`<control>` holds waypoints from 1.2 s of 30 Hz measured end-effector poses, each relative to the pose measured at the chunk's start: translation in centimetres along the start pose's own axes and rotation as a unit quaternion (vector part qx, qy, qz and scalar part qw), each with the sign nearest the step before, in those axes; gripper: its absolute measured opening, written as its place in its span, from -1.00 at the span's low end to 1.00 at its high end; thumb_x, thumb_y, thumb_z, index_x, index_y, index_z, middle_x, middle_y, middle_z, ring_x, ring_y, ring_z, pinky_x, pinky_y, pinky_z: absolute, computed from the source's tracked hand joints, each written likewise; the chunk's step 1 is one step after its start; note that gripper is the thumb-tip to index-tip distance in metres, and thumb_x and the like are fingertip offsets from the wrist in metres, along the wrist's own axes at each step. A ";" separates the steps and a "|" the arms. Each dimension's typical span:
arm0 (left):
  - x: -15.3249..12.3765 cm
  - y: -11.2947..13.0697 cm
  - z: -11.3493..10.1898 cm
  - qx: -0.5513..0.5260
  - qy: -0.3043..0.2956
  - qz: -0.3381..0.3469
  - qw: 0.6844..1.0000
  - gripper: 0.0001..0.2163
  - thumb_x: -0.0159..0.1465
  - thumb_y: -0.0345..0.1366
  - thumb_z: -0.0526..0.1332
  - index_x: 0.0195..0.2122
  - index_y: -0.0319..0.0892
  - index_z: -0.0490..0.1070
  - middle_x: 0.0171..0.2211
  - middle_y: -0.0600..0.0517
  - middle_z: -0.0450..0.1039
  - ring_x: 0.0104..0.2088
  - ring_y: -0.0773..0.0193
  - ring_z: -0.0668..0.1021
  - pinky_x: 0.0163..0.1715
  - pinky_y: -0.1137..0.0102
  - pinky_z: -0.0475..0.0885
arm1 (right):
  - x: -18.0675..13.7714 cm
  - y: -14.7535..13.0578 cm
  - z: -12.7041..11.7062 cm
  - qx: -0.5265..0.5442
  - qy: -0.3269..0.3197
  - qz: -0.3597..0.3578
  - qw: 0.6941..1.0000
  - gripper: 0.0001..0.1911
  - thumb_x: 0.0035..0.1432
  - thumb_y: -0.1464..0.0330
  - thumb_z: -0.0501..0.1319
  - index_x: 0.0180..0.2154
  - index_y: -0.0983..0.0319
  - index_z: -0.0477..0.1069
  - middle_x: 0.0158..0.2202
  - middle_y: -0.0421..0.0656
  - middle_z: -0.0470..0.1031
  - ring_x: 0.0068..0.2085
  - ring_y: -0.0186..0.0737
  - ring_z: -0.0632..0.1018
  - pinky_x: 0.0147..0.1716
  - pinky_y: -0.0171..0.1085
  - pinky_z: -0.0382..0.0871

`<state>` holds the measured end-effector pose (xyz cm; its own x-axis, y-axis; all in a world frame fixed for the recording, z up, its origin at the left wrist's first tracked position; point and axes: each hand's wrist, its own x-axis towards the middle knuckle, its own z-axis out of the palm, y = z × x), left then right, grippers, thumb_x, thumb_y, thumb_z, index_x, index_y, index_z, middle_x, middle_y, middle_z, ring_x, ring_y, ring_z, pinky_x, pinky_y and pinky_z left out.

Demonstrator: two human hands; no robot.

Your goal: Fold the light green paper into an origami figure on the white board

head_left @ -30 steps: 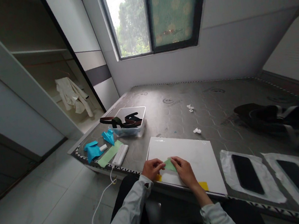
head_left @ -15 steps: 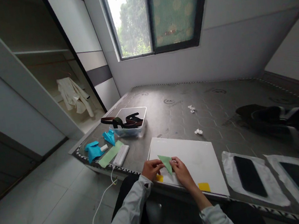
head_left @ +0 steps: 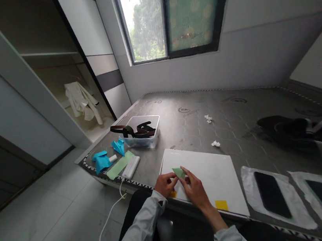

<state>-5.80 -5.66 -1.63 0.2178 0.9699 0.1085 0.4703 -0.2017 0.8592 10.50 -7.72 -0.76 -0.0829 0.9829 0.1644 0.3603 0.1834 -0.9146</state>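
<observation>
A small folded green paper (head_left: 179, 172) is held just above a white board (head_left: 215, 168) that lies at the near edge of a grey mattress (head_left: 208, 118). My left hand (head_left: 165, 184) pinches the paper's left side. My right hand (head_left: 196, 189) grips it from the right, fingers curled over its lower part. Two yellow tabs (head_left: 221, 205) stick to the board's near edge, one partly under my left hand.
At the left edge lie blue folded papers (head_left: 102, 160), a green sheet (head_left: 119, 165), a white bar (head_left: 130, 167) and a clear tub (head_left: 142, 131) with dark straps. Two black slabs on white wrap (head_left: 272, 194) lie right. Dark clothing (head_left: 298, 128) sits farther back.
The green paper was flat under both hands, then lifted as a wide triangle; now it is a smaller folded piece pinched between both hands. The camera has shifted slightly.
</observation>
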 end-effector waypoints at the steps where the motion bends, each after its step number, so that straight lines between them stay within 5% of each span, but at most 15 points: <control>1: -0.1 0.1 0.0 0.010 0.003 0.002 1.000 -0.73 0.26 -0.16 0.17 -0.17 -0.13 0.61 -0.51 0.06 0.62 -0.67 0.36 0.52 -0.56 0.52 0.40 | 0.0 0.0 0.0 0.000 -0.009 -0.007 1.000 -0.52 0.18 0.22 0.17 0.13 0.18 0.32 0.07 -0.02 0.50 -0.10 -0.12 0.60 -0.02 -0.13 0.47; 6: -0.3 0.1 0.1 0.055 0.029 0.007 0.998 -0.82 0.20 -0.29 0.21 -0.32 -0.15 0.63 -0.56 0.08 0.60 -0.62 0.35 0.52 -0.51 0.52 0.36 | -0.2 0.4 -0.2 -0.057 -0.046 -0.055 0.996 -0.55 0.20 0.27 0.17 0.12 0.18 0.32 -0.14 -0.08 0.59 -0.23 -0.17 0.60 -0.11 -0.15 0.51; 11: -0.4 -0.2 0.4 0.070 0.046 0.007 0.996 -0.83 0.17 -0.33 0.23 -0.45 -0.16 0.64 -0.58 0.10 0.60 -0.62 0.38 0.51 -0.48 0.53 0.35 | -0.6 1.1 0.1 -0.131 -0.056 -0.112 0.983 -0.42 0.17 0.38 0.16 0.23 0.23 0.19 -0.10 0.00 0.56 -0.14 -0.11 0.58 -0.08 -0.12 0.50; 16: -0.4 -0.3 0.4 0.062 0.049 0.013 0.997 -0.78 0.18 -0.33 0.23 -0.19 -0.06 0.63 -0.43 0.09 0.67 -0.63 0.40 0.53 -0.48 0.53 0.40 | -0.7 0.6 0.4 -0.135 -0.010 -0.049 0.990 -0.51 0.16 0.45 0.06 0.14 0.20 0.33 -0.14 -0.01 0.58 -0.14 -0.07 0.59 -0.09 -0.12 0.46; 23: -0.5 -0.3 0.3 0.038 0.056 0.011 0.998 -0.68 0.16 -0.38 0.20 -0.08 -0.08 0.59 -0.47 0.05 0.66 -0.66 0.39 0.54 -0.55 0.54 0.43 | -0.5 -0.3 0.0 -0.044 0.036 0.002 0.998 -0.68 0.17 0.40 0.03 -0.09 0.13 0.45 -0.41 -0.23 0.60 -0.42 -0.24 0.59 -0.36 -0.33 0.41; 28: -0.5 -0.3 0.2 -0.052 0.044 -0.003 0.998 -0.68 0.15 -0.39 0.15 -0.13 -0.17 0.61 -0.69 0.07 0.54 -0.73 0.38 0.49 -0.67 0.55 0.37 | -0.1 -0.2 0.0 0.030 0.034 0.026 0.999 -0.74 0.13 0.37 0.06 -0.25 0.17 0.52 -0.31 -0.17 0.63 -0.33 -0.21 0.61 -0.29 -0.29 0.49; 36: 0.0 -0.8 -0.1 -0.102 0.046 0.000 0.994 -0.64 0.05 -0.46 0.09 -0.24 -0.21 0.65 -0.58 0.01 0.61 -0.64 0.34 0.56 -0.61 0.51 0.44 | 0.3 0.1 -0.3 0.146 -0.023 0.047 0.988 -0.75 0.13 0.27 0.10 -0.30 0.22 0.51 -0.23 -0.08 0.63 -0.20 -0.09 0.64 -0.24 -0.18 0.58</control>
<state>-6.26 -5.48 -2.30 0.1344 0.9802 0.1457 0.2848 -0.1790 0.9417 10.76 -7.38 -0.71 -0.1068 0.9923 0.0633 0.0852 0.0725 -0.9937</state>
